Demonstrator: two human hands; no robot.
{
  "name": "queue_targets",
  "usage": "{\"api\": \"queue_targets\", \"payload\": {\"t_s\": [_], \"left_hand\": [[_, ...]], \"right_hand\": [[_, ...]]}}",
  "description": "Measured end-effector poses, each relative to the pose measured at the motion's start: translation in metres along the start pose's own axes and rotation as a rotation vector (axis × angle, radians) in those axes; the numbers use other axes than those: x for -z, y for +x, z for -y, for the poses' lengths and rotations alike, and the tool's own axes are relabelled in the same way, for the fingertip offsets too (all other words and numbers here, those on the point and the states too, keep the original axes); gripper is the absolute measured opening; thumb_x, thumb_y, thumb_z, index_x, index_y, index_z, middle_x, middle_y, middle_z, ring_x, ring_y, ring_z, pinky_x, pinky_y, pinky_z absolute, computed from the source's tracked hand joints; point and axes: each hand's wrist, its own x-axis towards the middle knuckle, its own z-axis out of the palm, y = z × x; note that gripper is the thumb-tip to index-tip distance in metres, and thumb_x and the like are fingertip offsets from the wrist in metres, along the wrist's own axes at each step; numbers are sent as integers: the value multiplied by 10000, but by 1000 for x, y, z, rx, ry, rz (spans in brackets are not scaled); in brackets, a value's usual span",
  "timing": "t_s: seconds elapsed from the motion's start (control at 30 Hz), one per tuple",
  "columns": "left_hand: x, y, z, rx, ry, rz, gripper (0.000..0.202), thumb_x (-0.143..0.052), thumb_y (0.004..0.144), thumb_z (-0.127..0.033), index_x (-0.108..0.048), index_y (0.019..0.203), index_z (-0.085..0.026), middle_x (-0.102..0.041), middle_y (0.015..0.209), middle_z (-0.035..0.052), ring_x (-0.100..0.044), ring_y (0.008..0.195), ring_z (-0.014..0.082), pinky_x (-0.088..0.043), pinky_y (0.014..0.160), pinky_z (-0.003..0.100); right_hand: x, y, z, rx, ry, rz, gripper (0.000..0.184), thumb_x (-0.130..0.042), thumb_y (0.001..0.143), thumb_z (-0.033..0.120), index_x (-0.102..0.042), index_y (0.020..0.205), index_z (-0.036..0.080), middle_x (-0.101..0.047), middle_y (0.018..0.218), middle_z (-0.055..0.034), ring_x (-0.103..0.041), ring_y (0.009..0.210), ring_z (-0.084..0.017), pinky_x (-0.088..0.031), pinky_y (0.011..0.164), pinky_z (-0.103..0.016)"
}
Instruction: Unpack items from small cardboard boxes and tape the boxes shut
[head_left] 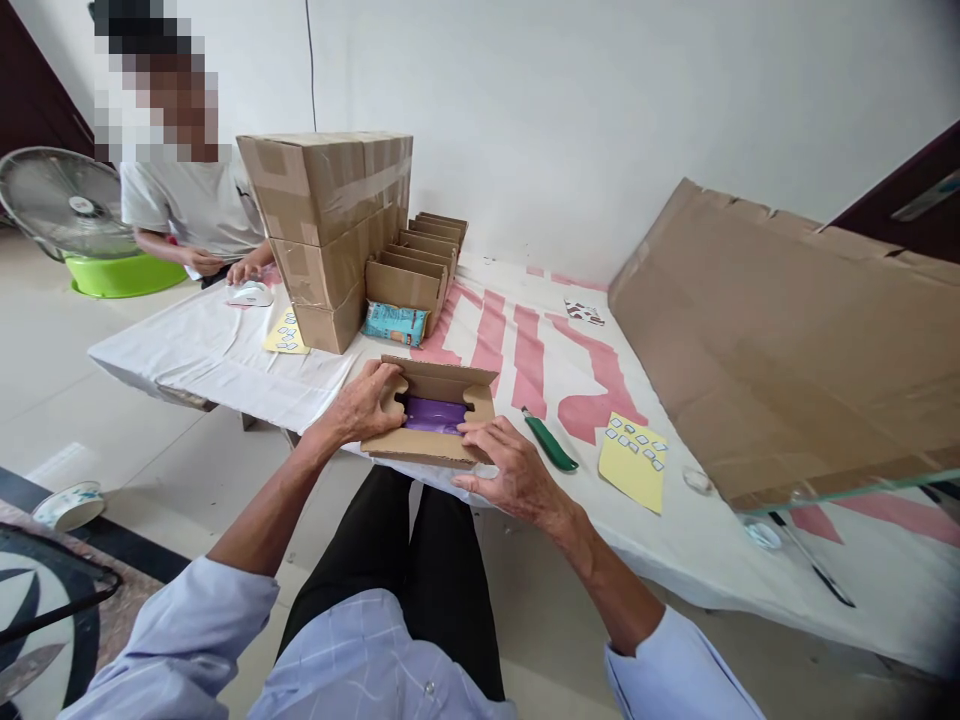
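Observation:
A small open cardboard box (442,385) sits at the near edge of the cloth-covered table (525,340), with a purple packet (435,415) inside it. My left hand (367,400) grips the box's left flap, fingers curled over the edge. My right hand (506,465) lies on the front right flap, fingers pressing it down. A green-handled cutter (550,442) lies just right of the box.
A stack of taped cartons (330,235) and a row of small folded boxes (420,260) stand behind, with a blue packet (395,323) in front. Yellow sticker sheets (634,460) (285,335) lie on the cloth. A large flat cardboard sheet (787,340) leans right. Another person (191,200) sits at the far left beside a fan (64,200).

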Motion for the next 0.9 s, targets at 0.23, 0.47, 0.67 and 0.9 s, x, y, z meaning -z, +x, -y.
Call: {"api": "queue_targets", "payload": {"t_s": [0.23,0.47,0.67,0.9], "left_hand": [[1,-7,-1,-14,-65,-12,572,-646,951,-432,-606,1482,-226,-638,1450,138,-628,1346,359,-513,1214,563],[-9,-20,9,42,-388,-76,685,-532,1054,-492,-438,1693,-264,-463,1761,117,-460,1609,383,-423,1312,589],[-6,-33,19,94,-599,-71,892,-665,965,-737,-403,1695,-294,-454,1764,169,-397,1656,450,-475,1253,610],[3,-43,36,37,-659,67,1534,-979,497,-871,-245,1762,-409,-283,1847,205,-318,1685,504,-513,1214,582]], "right_hand": [[25,32,3,8,-160,220,280,-590,1132,447,-780,1108,243,-810,1130,-92,-680,1080,-299,-538,977,-470],[36,26,-25,-170,-394,14,325,-623,1096,516,-796,970,270,-746,877,-131,-641,1025,-357,-539,925,-507],[23,61,-44,-180,-573,273,263,-845,942,492,-809,898,235,-769,876,-151,-719,954,-357,-565,836,-466],[9,107,-16,-187,-621,618,276,-829,939,402,-845,1010,137,-834,1069,-244,-787,1046,-428,-563,868,-502]]}}
